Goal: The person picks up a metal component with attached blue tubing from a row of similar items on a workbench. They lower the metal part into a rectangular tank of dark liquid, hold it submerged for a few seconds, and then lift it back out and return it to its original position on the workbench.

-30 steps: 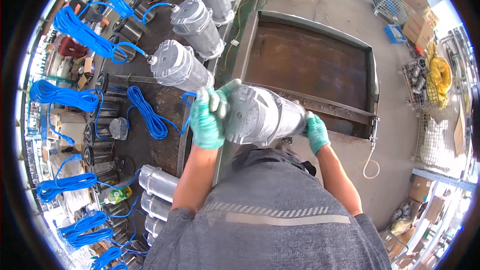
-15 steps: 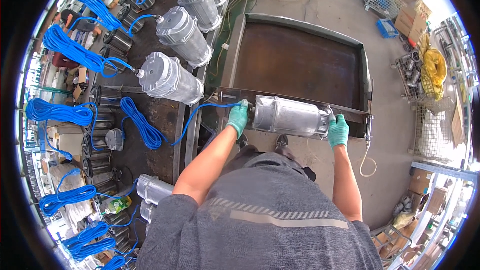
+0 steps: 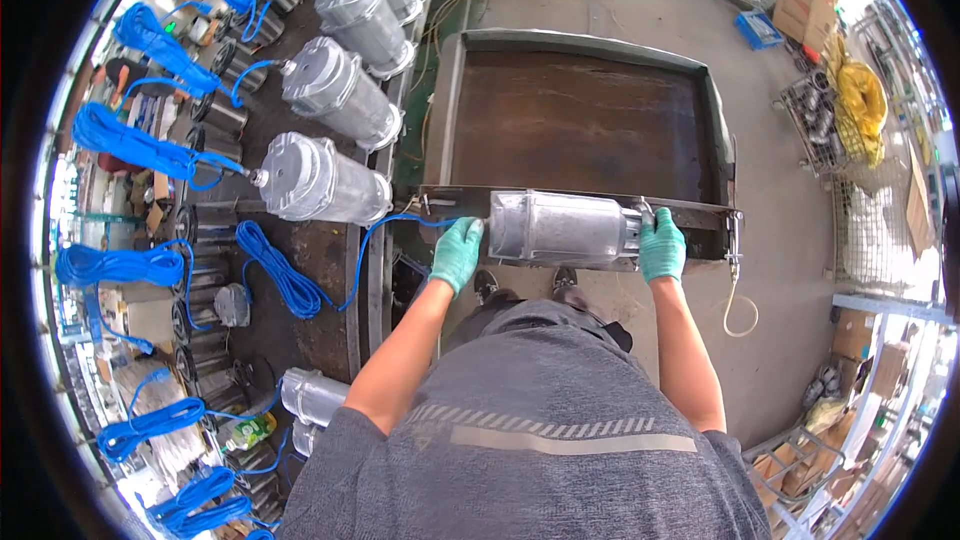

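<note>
Both gloved hands carry a silver pump [image 3: 560, 228] lying on its side at the near rim of the tray [image 3: 580, 110]. The left hand [image 3: 457, 252] wraps its grip around the cable end, the right hand [image 3: 662, 245] around the far end, so the weight hangs level. A blue cable [image 3: 375, 235] trails left of the pump. Whether the pump rests on the rim is hard to tell; its underside is hidden.
</note>
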`<state>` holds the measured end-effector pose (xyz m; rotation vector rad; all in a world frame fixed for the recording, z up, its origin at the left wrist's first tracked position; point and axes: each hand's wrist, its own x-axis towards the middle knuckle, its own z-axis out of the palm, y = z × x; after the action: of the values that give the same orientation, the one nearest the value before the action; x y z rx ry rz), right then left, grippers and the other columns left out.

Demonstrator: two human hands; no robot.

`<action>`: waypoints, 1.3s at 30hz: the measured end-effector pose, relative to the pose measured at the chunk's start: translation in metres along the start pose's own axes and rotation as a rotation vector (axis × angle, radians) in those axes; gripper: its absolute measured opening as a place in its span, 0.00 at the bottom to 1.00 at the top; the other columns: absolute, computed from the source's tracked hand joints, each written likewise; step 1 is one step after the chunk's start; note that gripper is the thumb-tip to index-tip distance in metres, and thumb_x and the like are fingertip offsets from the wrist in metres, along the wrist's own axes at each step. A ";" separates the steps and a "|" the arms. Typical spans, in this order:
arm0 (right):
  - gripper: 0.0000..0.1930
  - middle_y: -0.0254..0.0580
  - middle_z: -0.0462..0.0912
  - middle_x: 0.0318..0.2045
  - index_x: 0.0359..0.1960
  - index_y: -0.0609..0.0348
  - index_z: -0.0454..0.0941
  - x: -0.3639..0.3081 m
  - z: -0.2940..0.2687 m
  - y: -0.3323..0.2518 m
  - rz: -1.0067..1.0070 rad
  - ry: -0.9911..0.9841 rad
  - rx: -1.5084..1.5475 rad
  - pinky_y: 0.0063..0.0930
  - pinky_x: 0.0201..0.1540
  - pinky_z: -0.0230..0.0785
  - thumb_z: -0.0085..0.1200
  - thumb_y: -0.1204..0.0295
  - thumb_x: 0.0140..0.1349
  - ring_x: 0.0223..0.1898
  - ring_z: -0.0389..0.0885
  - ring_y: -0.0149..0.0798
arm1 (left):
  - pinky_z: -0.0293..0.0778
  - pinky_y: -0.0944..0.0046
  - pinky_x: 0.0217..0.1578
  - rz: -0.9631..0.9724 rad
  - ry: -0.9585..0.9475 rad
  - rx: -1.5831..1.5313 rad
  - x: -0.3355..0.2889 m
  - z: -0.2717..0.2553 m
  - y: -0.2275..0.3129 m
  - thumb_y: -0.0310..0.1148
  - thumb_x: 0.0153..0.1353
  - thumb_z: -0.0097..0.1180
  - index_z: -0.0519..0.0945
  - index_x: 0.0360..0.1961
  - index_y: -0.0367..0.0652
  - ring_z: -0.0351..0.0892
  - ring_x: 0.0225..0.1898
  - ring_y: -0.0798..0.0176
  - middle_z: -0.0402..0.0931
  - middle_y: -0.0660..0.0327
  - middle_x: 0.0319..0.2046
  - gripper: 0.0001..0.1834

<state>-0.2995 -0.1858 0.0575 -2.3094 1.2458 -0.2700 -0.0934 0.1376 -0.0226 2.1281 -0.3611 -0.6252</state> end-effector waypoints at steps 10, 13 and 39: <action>0.19 0.60 0.85 0.33 0.41 0.57 0.75 0.010 -0.003 -0.005 -0.019 -0.018 -0.070 0.57 0.39 0.76 0.48 0.52 0.76 0.38 0.84 0.65 | 0.74 0.55 0.59 0.041 0.017 0.031 -0.033 0.012 0.065 0.41 0.67 0.66 0.74 0.64 0.32 0.81 0.56 0.49 0.81 0.46 0.55 0.31; 0.18 0.59 0.85 0.33 0.39 0.57 0.74 0.000 0.000 0.006 -0.035 -0.012 -0.012 0.57 0.39 0.76 0.50 0.54 0.76 0.37 0.84 0.65 | 0.73 0.57 0.61 0.025 0.008 -0.043 -0.043 0.014 0.063 0.40 0.67 0.66 0.72 0.66 0.32 0.81 0.58 0.51 0.81 0.46 0.58 0.32; 0.20 0.53 0.85 0.43 0.53 0.54 0.78 0.009 -0.074 0.183 0.253 0.215 -0.228 0.51 0.45 0.80 0.63 0.58 0.65 0.43 0.86 0.57 | 0.69 0.57 0.67 0.221 -0.039 0.140 -0.043 0.008 0.087 0.28 0.67 0.61 0.58 0.80 0.53 0.76 0.65 0.47 0.74 0.43 0.66 0.42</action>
<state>-0.4572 -0.3016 0.0265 -2.3223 1.7395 -0.3073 -0.1360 0.1016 0.0572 2.1711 -0.6683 -0.5260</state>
